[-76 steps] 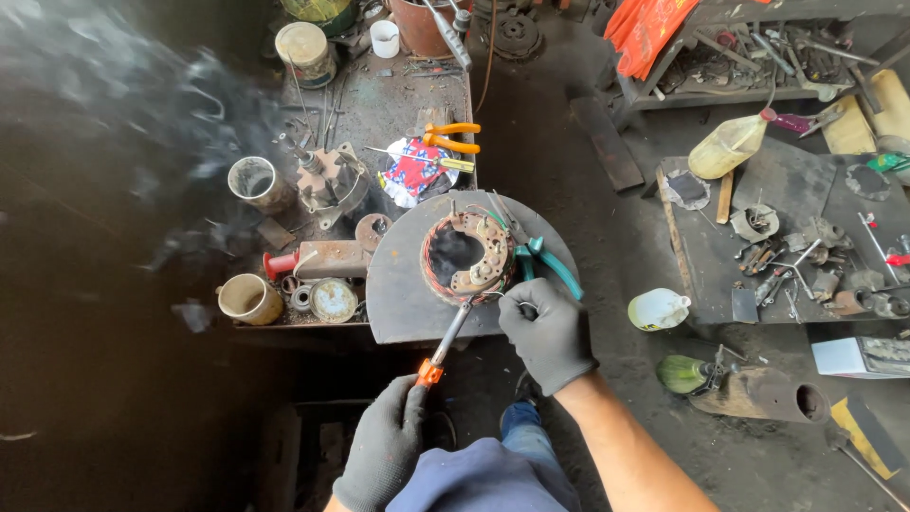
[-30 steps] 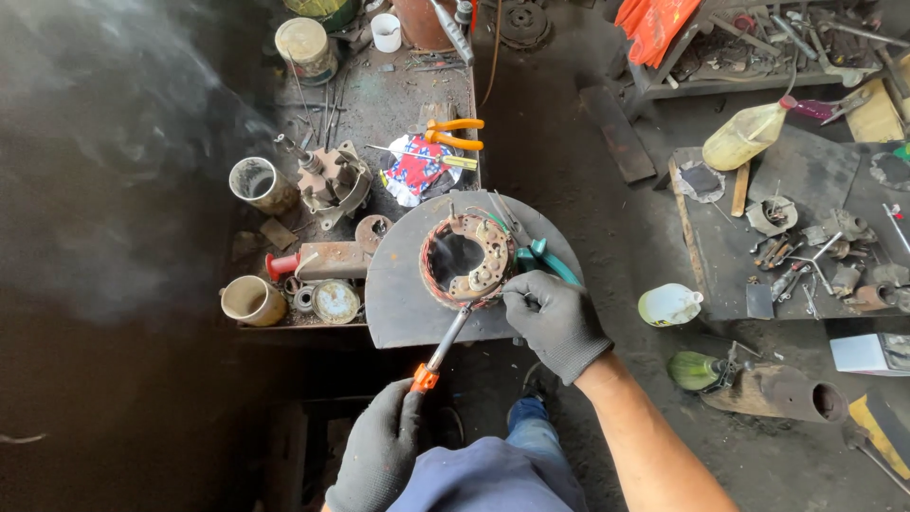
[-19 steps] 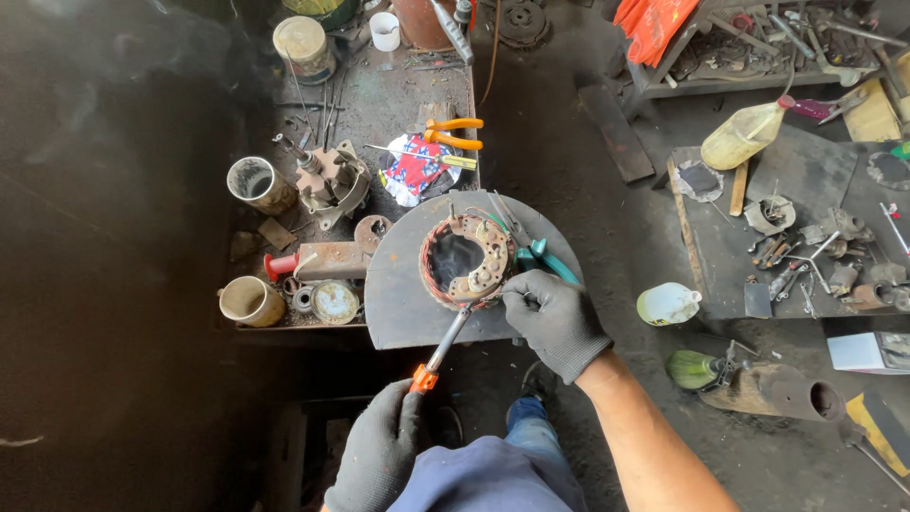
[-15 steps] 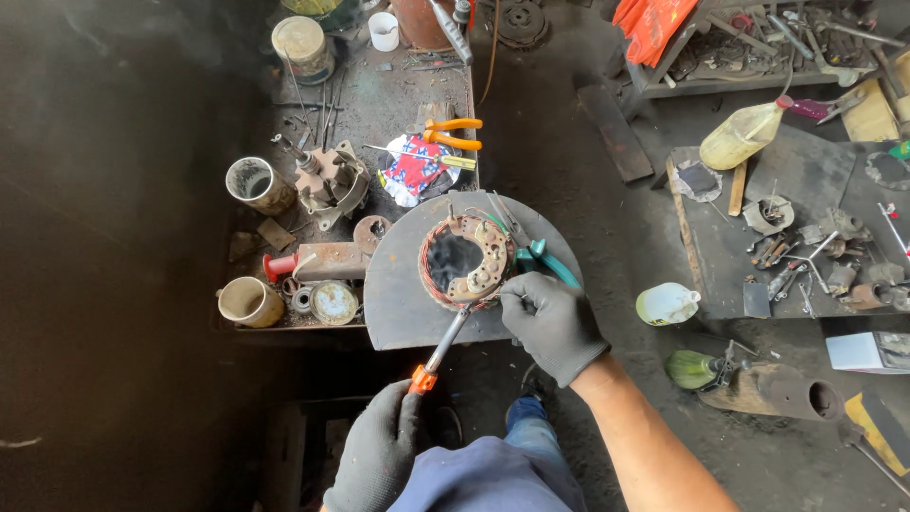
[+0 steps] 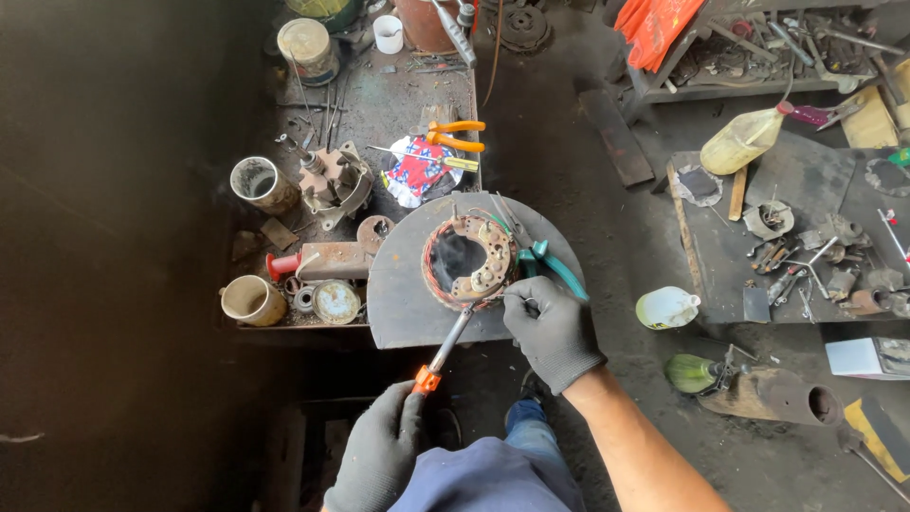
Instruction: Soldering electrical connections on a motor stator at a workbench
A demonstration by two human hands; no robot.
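Wound stator ring (image 5: 466, 262) lies flat on the semicircular steel plate (image 5: 403, 294) at the front edge of the cluttered bench (image 5: 379, 104), copper windings around the rim, a brown rectifier-type plate with lugs seated on its right half. Left hand (image 5: 379, 453), in a dark knit glove, is wrapped closed around the handle of a soldering iron (image 5: 445, 346) with an orange collar; the metal shaft runs up and right, tip meeting the ring's lower edge. Right hand (image 5: 553, 327), also gloved, rests on the plate just beside the ring, thumb and forefinger pinched together at the ring's lower right rim; what they pinch is too small to tell, possibly a wire lead or solder. Green-handled pliers (image 5: 545, 265) lie touching the ring's right side, partly under the right hand. Judgement on handling: the ring looks heavy for its size and stiff, an iron core, so it should stay put on the plate without clamping. The windings and thin leads look fragile, easily nicked or bent. Near the iron tip the metal is likely hot. Best hold appears to be the outer iron rim, away from the joint. Orange-handled pliers (image 5: 453, 135) and a yellow-handled screwdriver (image 5: 427, 156) lie further back, well apart from the hands.
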